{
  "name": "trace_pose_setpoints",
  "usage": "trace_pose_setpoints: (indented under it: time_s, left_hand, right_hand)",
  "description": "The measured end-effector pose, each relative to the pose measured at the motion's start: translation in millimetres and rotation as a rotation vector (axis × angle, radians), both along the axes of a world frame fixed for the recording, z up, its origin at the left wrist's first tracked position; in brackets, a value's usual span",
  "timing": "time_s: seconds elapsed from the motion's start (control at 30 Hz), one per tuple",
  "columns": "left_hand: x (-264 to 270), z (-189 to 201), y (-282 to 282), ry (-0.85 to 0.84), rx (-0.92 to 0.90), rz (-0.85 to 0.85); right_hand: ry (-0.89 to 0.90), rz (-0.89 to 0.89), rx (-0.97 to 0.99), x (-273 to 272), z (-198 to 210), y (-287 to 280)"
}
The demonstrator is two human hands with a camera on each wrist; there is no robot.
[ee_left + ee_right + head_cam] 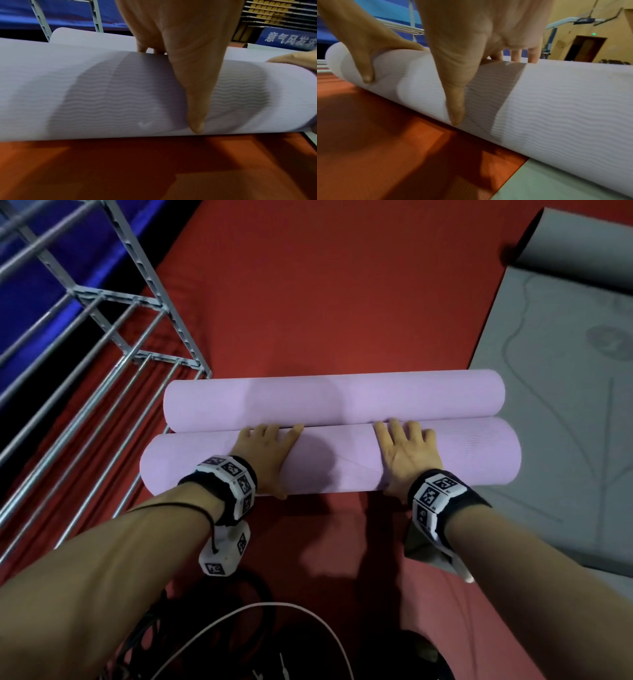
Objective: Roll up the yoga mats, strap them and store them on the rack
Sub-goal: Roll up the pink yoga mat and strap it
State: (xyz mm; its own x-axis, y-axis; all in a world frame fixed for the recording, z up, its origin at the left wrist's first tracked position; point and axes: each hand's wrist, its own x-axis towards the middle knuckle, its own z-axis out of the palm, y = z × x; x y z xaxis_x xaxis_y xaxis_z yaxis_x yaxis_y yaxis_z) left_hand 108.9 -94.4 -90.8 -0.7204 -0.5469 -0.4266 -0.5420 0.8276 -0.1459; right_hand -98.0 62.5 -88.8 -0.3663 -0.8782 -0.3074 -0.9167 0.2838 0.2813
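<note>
A lilac yoga mat lies on the red floor as two rolls side by side: a near roll (329, 463) and a far roll (376, 400). My left hand (267, 453) and my right hand (404, 453) lie palm down on the near roll, with the fingers reaching over its top to the seam between the rolls. Each thumb points down the near side. In the left wrist view the left hand (180, 33) presses the wavy-textured roll (85, 94). In the right wrist view the right hand (479, 33) rests on the roll (556, 101). No strap shows.
A grey metal rack (113, 344) with bar shelves stands at the left, close to the rolls' left ends. A grey mat (555, 405) lies unrolled at the right, its far end curled. Cables (239, 628) lie on the red floor (325, 285) near my feet.
</note>
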Motion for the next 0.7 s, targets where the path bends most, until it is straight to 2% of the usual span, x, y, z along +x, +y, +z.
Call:
trace_pose_setpoints:
  time_s: [0.17, 0.3, 0.43, 0.63, 0.7]
  left_hand:
    - [9.0, 4.1, 7.6, 0.009, -0.044, -0.062]
    - [25.7, 9.4, 16.5, -0.012, 0.051, -0.147]
    - [31.6, 11.7, 23.4, -0.045, 0.177, -0.183]
    - [26.2, 15.7, 15.0, 0.011, 0.301, -0.046]
    - [25.0, 15.9, 10.8, 0.008, 0.31, -0.044]
  right_hand:
    - [-0.039, 0.006, -0.046, 2.4, 3.7, 13.8]
    - [-0.086, 0.043, 0.022, 16.7, 12.6, 38.9]
    - [-0.207, 0.032, 0.069, 24.3, 21.1, 63.2]
    - [-0.208, 0.039, 0.0, 36.6, 13.2, 72.6]
    - [-0.265, 0.008, -0.003, 31.3, 10.2, 72.7]
